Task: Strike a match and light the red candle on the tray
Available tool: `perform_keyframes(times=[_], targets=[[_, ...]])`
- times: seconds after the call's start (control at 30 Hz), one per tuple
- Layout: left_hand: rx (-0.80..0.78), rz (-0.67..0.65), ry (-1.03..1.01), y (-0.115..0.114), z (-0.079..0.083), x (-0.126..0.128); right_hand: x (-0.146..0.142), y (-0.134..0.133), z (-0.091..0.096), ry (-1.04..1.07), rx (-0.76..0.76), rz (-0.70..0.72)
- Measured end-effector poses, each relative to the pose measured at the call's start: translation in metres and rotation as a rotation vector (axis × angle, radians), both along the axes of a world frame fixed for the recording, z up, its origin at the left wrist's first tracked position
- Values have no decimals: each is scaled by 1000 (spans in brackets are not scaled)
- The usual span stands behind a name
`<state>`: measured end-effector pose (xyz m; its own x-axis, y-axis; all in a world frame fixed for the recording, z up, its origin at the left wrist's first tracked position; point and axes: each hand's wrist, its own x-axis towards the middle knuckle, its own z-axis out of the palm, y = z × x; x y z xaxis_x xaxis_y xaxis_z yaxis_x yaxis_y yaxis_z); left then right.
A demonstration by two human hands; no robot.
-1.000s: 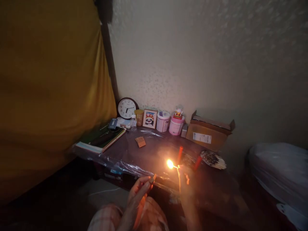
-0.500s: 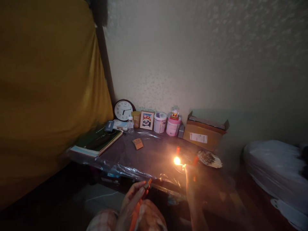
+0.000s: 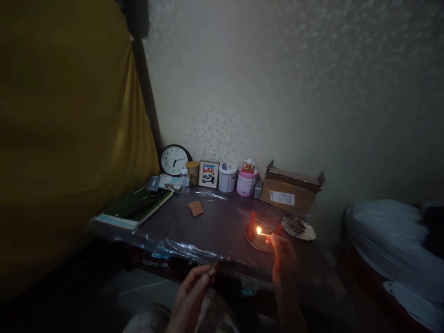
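My right hand (image 3: 283,255) pinches a burning match (image 3: 262,233), its small flame held just beside a red candle (image 3: 252,222) that stands on a round metal plate (image 3: 257,243). A second red candle (image 3: 278,229) stands at the plate's right side. My left hand (image 3: 194,287) is low at the table's front edge, fingers closed on a small matchbox (image 3: 212,269). The room is dim and the flame lights only the plate.
The dark table (image 3: 215,226) has a plastic cover. Along the wall stand a clock (image 3: 172,160), a framed picture (image 3: 208,174), two tubs (image 3: 227,177), and a cardboard box (image 3: 289,191). Books (image 3: 135,208) lie left, a fan (image 3: 298,227) right. A yellow curtain (image 3: 62,138) hangs left.
My right hand has carried the lit match forward and down to the left candle on the plate. The flame has shrunk and the scene is darker. The left hand has sunk slightly.
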<state>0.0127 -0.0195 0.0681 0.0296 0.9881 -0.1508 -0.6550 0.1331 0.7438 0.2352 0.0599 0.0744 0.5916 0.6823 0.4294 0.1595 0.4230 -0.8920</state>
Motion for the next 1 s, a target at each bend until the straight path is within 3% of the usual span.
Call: perform_keyframes(times=[0.23,0.5,1.0], targets=[[-32,-12,8,-2,-1,0,1,0,8,179,-60,100],[-74,15,37,-6,1,3,7,2,16,165,-53,44],[-96,17,54,-10,7,3,9,20,15,191,-94,60]])
